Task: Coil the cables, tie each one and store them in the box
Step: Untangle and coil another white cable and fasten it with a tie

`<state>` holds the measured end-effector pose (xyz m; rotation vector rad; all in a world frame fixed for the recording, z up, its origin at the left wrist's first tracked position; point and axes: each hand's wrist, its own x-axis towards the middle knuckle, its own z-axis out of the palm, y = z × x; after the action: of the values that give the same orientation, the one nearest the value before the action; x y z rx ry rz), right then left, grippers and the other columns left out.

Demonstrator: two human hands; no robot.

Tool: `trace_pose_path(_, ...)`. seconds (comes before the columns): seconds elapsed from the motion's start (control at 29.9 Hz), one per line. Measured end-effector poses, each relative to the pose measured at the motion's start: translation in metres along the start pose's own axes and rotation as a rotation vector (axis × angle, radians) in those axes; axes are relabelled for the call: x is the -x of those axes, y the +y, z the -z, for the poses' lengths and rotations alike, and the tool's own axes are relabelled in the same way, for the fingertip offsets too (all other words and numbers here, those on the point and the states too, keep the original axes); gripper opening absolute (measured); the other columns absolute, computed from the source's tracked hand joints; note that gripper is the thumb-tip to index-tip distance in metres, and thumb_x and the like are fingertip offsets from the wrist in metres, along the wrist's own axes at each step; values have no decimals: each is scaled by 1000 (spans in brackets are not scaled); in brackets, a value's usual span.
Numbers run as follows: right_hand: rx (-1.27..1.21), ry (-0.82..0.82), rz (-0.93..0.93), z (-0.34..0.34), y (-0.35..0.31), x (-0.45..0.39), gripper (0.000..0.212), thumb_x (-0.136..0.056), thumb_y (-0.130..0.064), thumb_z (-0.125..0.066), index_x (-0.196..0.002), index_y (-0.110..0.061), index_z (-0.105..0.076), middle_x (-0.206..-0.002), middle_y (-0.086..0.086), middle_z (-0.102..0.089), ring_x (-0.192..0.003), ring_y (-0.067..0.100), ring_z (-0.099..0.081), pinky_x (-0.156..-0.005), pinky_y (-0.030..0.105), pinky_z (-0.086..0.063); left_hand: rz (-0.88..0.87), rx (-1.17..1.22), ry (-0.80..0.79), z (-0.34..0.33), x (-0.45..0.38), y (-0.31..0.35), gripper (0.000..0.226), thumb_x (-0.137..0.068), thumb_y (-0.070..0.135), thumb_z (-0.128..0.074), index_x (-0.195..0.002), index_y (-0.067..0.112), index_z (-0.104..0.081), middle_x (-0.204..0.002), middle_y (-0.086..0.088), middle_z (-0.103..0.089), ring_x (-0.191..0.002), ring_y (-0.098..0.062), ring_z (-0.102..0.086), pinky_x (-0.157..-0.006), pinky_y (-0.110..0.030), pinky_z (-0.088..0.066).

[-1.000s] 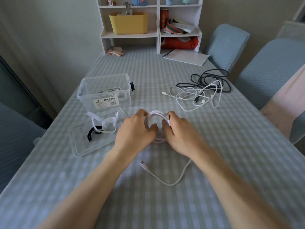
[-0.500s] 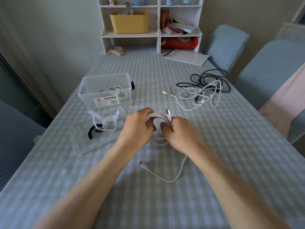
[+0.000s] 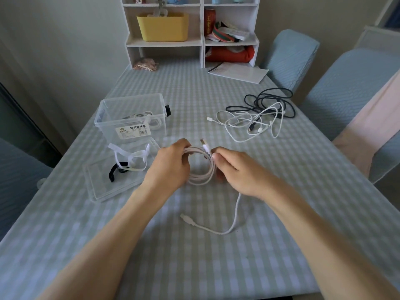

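Gripping the white cable coil (image 3: 202, 167) in my left hand (image 3: 171, 167), I pinch its right side with my right hand (image 3: 236, 172); the loose tail (image 3: 229, 221) trails toward me beneath the right wrist.

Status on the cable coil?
Left hand and right hand both grip white cable coil. Tail end loose on table. Nothing in the way.

Both forearms reaching forward, left hand (image 3: 167, 167) fingers curled, right hand (image 3: 236, 172) fingers pinching
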<state>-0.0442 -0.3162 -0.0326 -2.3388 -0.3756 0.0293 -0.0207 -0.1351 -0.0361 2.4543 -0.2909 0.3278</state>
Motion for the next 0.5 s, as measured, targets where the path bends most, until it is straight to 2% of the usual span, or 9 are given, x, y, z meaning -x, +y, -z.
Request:
trace_pose_path(0.1, -72, 134, 76, -7, 7, 1, 17, -103, -32, -46, -103, -26, -63, -67, 0, -62, -54, 16, -54, -56, 35, -44, 64, 13, -6, -1, -2, -1, 18, -96, 5, -48, -100, 10, -65, -74, 0, -61, -76, -26, -59, -60, -30, -35)
trace_pose_path(0.17, -93, 193, 109, -11, 4, 1, 18, -99, -36, -55, -108, -26, -65, -75, -2, -67, -54, 13, -57, -52, 26, -44, 63, 13, -16, -2, -1, 0, 18, -95, 4, -48, -98, 9, -66, -71, 0, -58, -75, -28, -59, -60, -31, -35)
trace_pose_path(0.23, -81, 276, 132, -14, 1, -3, 17, -95, -35, -62, -102, -21, -69, -78, -3, -67, -55, 10, -55, -50, 17, -38, 27, 17, -19, -4, 1, 2, 18, -94, 3, -49, -97, 8, -65, -71, -3, -59, -73, -31, -59, -60, -32, -37)
trace_pose_path(0.33, -56, 390, 182, -17, 2, -7, 14, -94, -26, -65, -89, -15, -72, -77, -1, -64, -61, 11, -54, -53, 18, -37, -4, 19, -5, -8, 3, 5, 16, -93, 2, -49, -93, 7, -64, -70, -6, -61, -70, -33, -58, -58, -34, -36)
trace_pose_path(0.43, -136, 411, 181, -20, 3, -5, 13, -97, -22, -61, -94, -18, -73, -74, -10, -65, -50, 11, -52, -49, 19, -36, -6, 7, -7, -9, 3, 5, 16, -93, 3, -49, -94, 5, -65, -74, -13, -66, -72, -36, -60, -60, -40, -43)
trace_pose_path(0.5, -275, 440, 136, -18, 2, -4, 17, -99, -20, -59, -107, -16, -73, -81, -22, -67, -56, 2, -57, -52, 14, -40, 3, 3, -30, -10, 4, 4, 17, -92, 3, -50, -95, 6, -66, -79, -14, -68, -77, -36, -61, -66, -41, -47)
